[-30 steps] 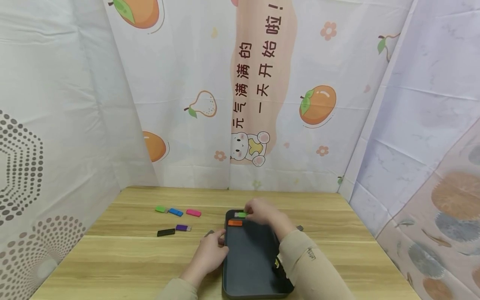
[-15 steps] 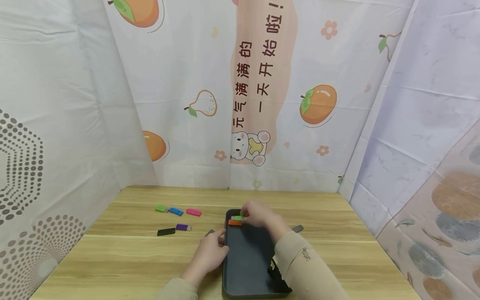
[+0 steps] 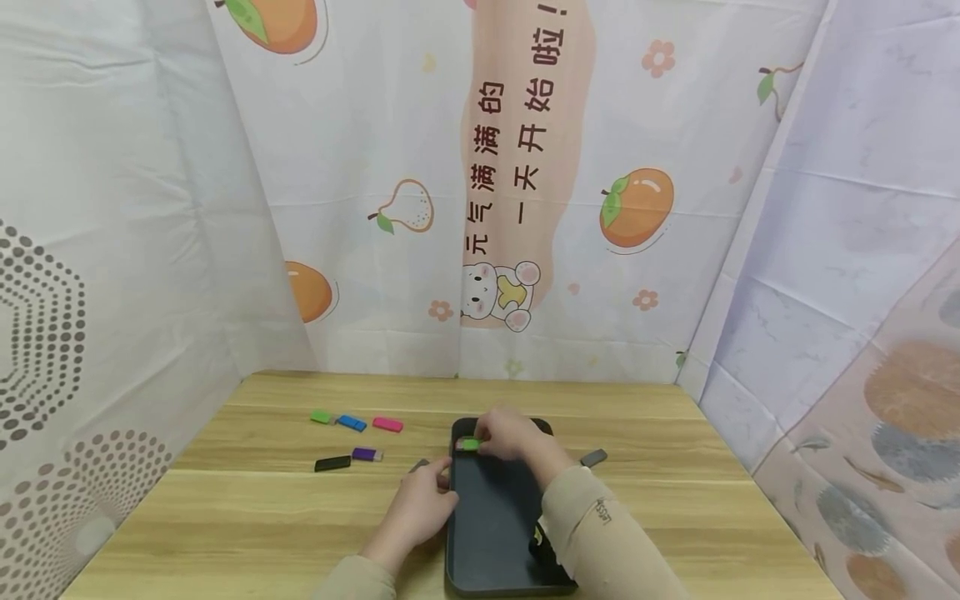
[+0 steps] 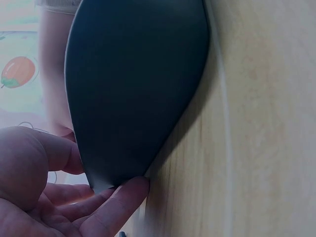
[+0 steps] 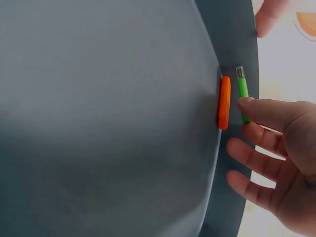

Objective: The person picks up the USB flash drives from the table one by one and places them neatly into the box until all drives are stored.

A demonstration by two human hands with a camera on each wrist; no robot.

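My right hand (image 3: 510, 433) pinches a green USB stick (image 5: 242, 88) between thumb and forefinger, over the far left end of the dark tray (image 3: 487, 517). In the right wrist view its metal plug points away from the fingertips and the other fingers are spread. Inside that end of the tray lies an orange USB stick (image 5: 224, 102), beside the green one; the head view hardly shows it. My left hand (image 3: 422, 504) holds the tray's left edge, and the left wrist view has its thumb at the rim and a finger low on the outer wall.
Left of the tray lie a second green USB stick (image 3: 322, 417), a blue one (image 3: 352, 423), a pink one (image 3: 387, 425), a purple one (image 3: 366, 454) and a black one (image 3: 332, 463). A grey stick (image 3: 594, 457) lies right of the tray. Printed curtains (image 3: 360, 125) surround the table.
My right hand has carried the green USB stick left and a little nearer, until it covers the orange one in the head view. The left hand and tray stay put.
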